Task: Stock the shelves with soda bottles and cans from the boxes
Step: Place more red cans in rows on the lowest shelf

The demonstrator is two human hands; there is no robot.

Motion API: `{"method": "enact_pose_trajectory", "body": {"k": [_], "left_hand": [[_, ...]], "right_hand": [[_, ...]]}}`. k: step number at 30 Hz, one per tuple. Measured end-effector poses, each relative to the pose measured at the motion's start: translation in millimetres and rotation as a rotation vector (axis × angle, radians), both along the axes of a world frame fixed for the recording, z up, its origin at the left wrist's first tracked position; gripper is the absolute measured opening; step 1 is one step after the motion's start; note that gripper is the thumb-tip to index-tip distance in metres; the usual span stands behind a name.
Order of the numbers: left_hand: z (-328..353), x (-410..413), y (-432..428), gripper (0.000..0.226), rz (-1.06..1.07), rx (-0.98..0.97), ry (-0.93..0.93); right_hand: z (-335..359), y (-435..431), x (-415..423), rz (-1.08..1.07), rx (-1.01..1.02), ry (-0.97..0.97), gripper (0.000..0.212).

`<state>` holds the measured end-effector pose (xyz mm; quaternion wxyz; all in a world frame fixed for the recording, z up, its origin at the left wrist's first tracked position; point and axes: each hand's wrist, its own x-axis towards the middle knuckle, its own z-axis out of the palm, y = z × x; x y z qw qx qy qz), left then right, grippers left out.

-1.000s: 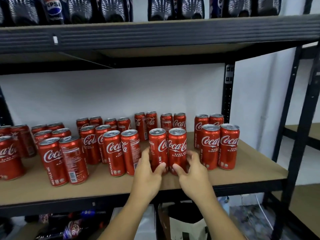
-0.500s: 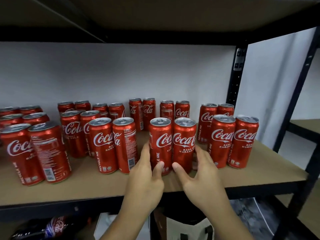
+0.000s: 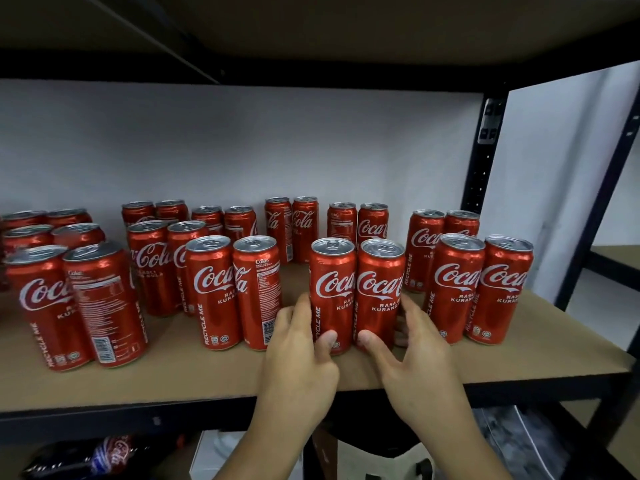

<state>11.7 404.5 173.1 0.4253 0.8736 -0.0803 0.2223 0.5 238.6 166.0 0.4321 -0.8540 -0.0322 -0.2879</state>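
left hand (image 3: 301, 351): grip wraps low on the left can (image 3: 331, 292), thumb on its front and fingers round its left side. It is holding the can.
right hand (image 3: 417, 351): mirrored grip on the right can (image 3: 380, 292), thumb near the base in front, fingers round its right side. Also holding.
why low: the cans are tall and slim, so a hold near the base probably lets them be nudged without tipping.
task cans: both stand upright on the shelf (image 3: 536, 362), touching side by side in the front row, near the front edge.
why two: the other cans (image 3: 207, 289) stand in twos, in columns running front to back with gaps between. One can per hand makes a matching pair.
labels: both logos face front, like most of the front row. A few neighbours show barcodes.
step: looks like squaring the pair into line, with neither can let go yet.
risk: the right fingers (image 3: 414, 315) sit in the gap just beside the next pair (image 3: 457, 289), so pulling out could knock it.
progress: this level is well filled. No boxes in view.
below: a bottle (image 3: 114, 452) lies on the lower level, too dim for detail.
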Motion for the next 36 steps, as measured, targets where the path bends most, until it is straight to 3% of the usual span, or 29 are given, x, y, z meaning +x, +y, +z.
{"method": "enact_pose_trajectory", "body": {"k": [9,14,21,30,36], "left_hand": [[3.8,-6.4,-1.7,0.066,-0.053,-0.143,0.010],[1.6,-6.5,-2.9,0.061,-0.020,-0.085,-0.031],[-1.2,-7.8,-2.5,0.063,-0.027,0.011,-0.038],[-4.4,-5.7,-0.9,0.064,-0.054,-0.057,-0.054],[-6.1,-4.9,-0.9,0.064,-0.047,-0.057,-0.050]], "right_hand": [[0.7,-2.6,-2.4,0.040,-0.002,0.006,0.073],[-0.1,-5.2,-1.9,0.078,0.123,0.028,0.079],[-0.9,-6.5,-1.5,0.104,0.120,0.038,0.076],[0.9,-10.1,-3.3,0.110,0.101,0.057,0.064],[0.4,-10.6,-3.3,0.120,0.097,0.044,0.066]]}}
